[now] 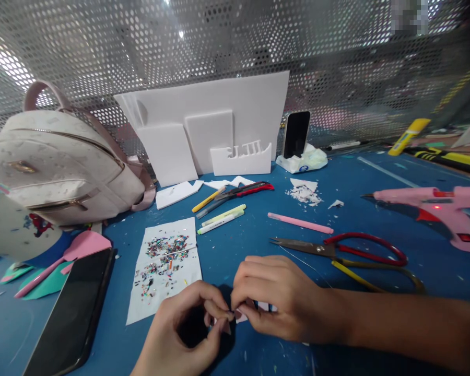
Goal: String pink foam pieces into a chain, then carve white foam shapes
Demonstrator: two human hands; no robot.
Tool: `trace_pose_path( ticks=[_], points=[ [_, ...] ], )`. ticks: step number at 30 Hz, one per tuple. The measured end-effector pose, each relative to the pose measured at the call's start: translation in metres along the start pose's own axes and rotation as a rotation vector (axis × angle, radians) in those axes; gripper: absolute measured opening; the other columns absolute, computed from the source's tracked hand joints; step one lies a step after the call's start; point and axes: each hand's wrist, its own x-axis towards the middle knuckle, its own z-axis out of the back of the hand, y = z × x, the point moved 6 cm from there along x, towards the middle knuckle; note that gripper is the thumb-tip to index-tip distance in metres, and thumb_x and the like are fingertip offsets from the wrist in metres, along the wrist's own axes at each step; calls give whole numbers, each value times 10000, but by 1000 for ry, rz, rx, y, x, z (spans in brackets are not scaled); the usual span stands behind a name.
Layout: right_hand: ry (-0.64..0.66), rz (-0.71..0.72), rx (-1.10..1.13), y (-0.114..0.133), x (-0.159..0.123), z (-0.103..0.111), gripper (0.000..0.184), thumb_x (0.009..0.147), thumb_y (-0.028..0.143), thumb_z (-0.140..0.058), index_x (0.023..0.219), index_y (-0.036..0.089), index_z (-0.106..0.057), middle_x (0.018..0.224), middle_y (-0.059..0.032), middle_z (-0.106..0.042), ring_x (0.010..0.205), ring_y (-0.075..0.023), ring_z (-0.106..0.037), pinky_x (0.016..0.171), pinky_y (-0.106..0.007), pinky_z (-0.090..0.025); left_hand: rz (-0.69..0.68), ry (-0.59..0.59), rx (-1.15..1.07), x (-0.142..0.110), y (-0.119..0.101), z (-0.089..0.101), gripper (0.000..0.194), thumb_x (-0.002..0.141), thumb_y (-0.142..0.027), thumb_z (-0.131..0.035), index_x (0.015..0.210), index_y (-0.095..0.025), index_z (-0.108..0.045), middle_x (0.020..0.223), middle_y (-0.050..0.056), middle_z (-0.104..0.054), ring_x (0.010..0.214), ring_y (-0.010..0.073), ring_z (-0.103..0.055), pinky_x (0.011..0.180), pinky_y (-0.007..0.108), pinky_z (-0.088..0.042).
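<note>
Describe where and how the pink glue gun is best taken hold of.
Probably by its handle, from the right: the pink glue gun points its dark nozzle left, and the handle slants toward the lower right. Its lit red light suggests possible heat, so avoid the nozzle.

Blue bench (254, 244), its surface marked with pale flecks. Left edge of the frame: a pale backpack (62, 167). Lower left: a dark phone (72, 313). Left of centre: a white sheet (141, 312). Centre: two pale markers (221, 223); to their right, a pink pen (300, 223). Right of centre: scissors (317, 248), one handle red. Right edge: a pink glue gun (438, 199).
</note>
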Motion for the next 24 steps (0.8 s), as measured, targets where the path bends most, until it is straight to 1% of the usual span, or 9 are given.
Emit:
trace_pose_path(
  ticks=[6, 11, 14, 16, 17, 18, 21, 22, 24],
  points=[
    [13, -4, 59, 1, 1, 2, 67, 913, 131, -597, 936, 171, -645, 851, -17, -662, 768, -140, -582, 689, -250, -425, -115, 72, 124, -2, -5, 3, 122, 829, -98, -596, 857, -209, -640, 746, 8, -715, 652, 126, -674, 622, 208, -541],
    [21, 4, 45, 0, -1, 1, 53, 896, 138, -613, 927, 172, -640, 833, -15, -664, 761, -142, -579, 678, -259, -411, -270, 131, 250, -7, -15, -1, 196, 846, -40, -549, 858, -224, -614, 830, 6, -729, 761, 122, -694, 711, 198, -541],
    [15, -36, 69, -2, -1, 1, 34, 889, 139, -620, 902, 161, -642, 821, -18, -667, 760, -140, -586, 684, -259, -417, -260, 182, 266, -3, -18, 4, 199, 874, -59, -546, 895, -234, -638, 848, -9, -743, 779, 115, -703, 735, 184, -537],
    [0, -58, 81, -3, -1, 2, 46, 893, 128, -604, 897, 154, -642, 827, -25, -669, 766, -142, -589, 687, -260, -422, -215, 218, 297, 5, -16, 17, 189, 904, -99, -542, 914, -245, -660, 853, -21, -746, 783, 113, -705, 744, 179, -531],
    [-7, -63, 84, -4, -1, 3, 54, 897, 124, -595, 896, 153, -641, 830, -28, -669, 769, -143, -588, 686, -261, -423, -203, 208, 337, 11, -14, 27, 174, 921, -128, -545, 918, -251, -668, 849, -27, -743, 778, 112, -701, 737, 177, -523],
    [-13, -65, 87, -4, 0, 3, 62, 899, 120, -588, 895, 152, -640, 833, -30, -668, 770, -143, -586, 684, -261, -422, -201, 185, 390, 18, -13, 40, 165, 930, -157, -548, 957, -254, -678, 892, -19, -749, 812, 126, -702, 762, 193, -520],
    [-13, -68, 91, -4, 0, 3, 76, 899, 112, -578, 896, 158, -638, 838, -31, -666, 770, -144, -576, 677, -262, -417, -142, 109, 507, 38, -2, 82, 89, 906, -278, -619, 899, -237, -698, 908, 1, -750, 846, 174, -697, 768, 235, -514],
    [-11, -68, 91, -5, 0, 3, 80, 894, 107, -577, 895, 161, -637, 837, -30, -665, 769, -144, -572, 674, -262, -416, -96, 84, 537, 44, 4, 95, 113, 905, -313, -623, 893, -231, -701, 913, 9, -749, 852, 186, -693, 763, 247, -511],
    [-7, -64, 92, -5, 0, 2, 86, 882, 102, -576, 896, 165, -634, 833, -29, -659, 764, -145, -566, 672, -262, -415, -20, 126, 575, 51, 15, 110, 183, 893, -375, -624, 843, -219, -707, 860, 21, -745, 796, 198, -683, 694, 256, -502]
  ],
)
